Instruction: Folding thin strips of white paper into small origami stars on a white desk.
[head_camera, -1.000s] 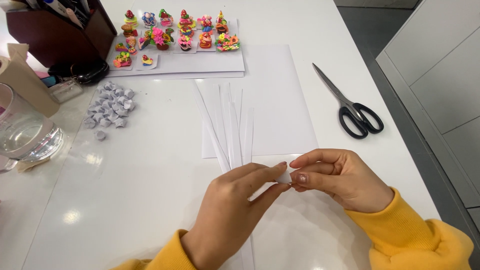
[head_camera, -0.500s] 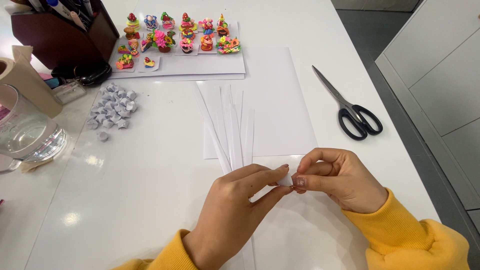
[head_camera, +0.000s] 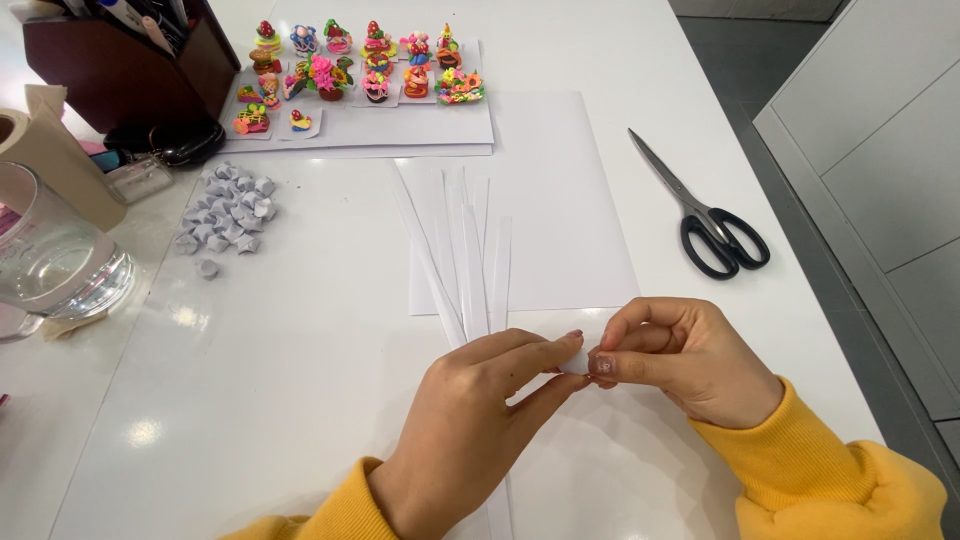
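My left hand (head_camera: 470, 420) and my right hand (head_camera: 680, 355) meet at the fingertips over the near part of the white table. Between them they pinch a small folded white paper piece (head_camera: 574, 362), mostly hidden by the fingers. Several long white paper strips (head_camera: 465, 250) fan out on the table just beyond my hands, lying partly on a white paper sheet (head_camera: 560, 200). A pile of several small folded white paper stars (head_camera: 228, 212) lies to the far left of the strips.
Black-handled scissors (head_camera: 705, 215) lie at the right. A white board with several colourful miniature figures (head_camera: 360, 70) sits at the back. A glass of water (head_camera: 55, 255), a paper roll (head_camera: 50, 150) and a dark pen holder (head_camera: 130, 60) stand at the left.
Both hands stay pinched on the small paper piece; my right fingers have shifted slightly around it. Nothing else on the table has moved.
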